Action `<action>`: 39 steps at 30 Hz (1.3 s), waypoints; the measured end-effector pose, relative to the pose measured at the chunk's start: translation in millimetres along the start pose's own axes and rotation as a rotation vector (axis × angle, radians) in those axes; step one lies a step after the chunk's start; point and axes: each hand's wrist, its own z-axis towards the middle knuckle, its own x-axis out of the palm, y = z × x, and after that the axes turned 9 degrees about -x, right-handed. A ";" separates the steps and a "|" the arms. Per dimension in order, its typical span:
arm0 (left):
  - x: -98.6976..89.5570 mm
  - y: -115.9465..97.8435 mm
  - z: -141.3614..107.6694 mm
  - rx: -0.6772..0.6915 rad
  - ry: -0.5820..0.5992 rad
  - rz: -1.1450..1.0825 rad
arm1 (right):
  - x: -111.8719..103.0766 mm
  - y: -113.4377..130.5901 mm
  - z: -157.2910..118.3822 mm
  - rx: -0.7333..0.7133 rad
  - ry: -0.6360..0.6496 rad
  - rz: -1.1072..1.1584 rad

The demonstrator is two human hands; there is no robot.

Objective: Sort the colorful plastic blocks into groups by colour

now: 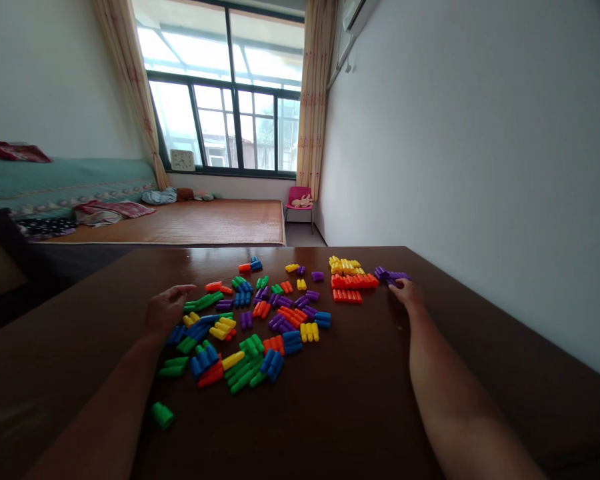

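Left hand (166, 309), fingers apart: nine o'clock of the loose blocks (261, 310). Right hand (406, 292): three o'clock, touching purple blocks (386, 274), finger closure unclear.

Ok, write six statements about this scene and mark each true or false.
1. The right hand is at the purple toy blocks. True.
2. The left hand touches the curtain. False: it is beside green toy blocks.
3. The yellow rows lie farther away than the orange-red rows. True.
4. The tabletop is white. False: it is dark brown.
5. One green block lies apart, nearest the camera. True.
6. The clock stands on the pink chair. False: it stands by the window.
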 end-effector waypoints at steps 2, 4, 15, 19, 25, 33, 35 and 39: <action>0.1 0.7 -0.3 0.004 0.009 -0.001 | 0.9 0.1 -1.1 -0.010 0.002 -0.020; -0.1 0.4 -1.1 0.009 0.009 -0.001 | 1.5 2.0 -2.1 -0.033 -0.002 -0.020; 2.5 4.3 0.5 0.059 0.007 0.000 | -2.2 12.9 -4.9 -0.055 -0.112 0.027; 5.2 2.1 -0.3 0.095 0.026 -0.018 | -20.3 53.5 -3.9 -0.136 -0.349 0.156; 7.3 1.5 -1.0 0.126 0.034 -0.036 | -28.6 185.6 -51.0 -0.816 0.217 0.458; 8.2 -5.5 -5.6 0.126 0.087 -0.030 | -7.5 241.2 -102.3 -1.170 0.536 0.274; 7.3 -8.7 -7.7 0.131 0.111 0.003 | -7.2 240.7 -105.8 -1.116 0.514 0.315; 3.8 -13.5 -11.3 0.126 0.141 0.051 | -7.6 245.3 -112.7 -1.020 0.513 0.448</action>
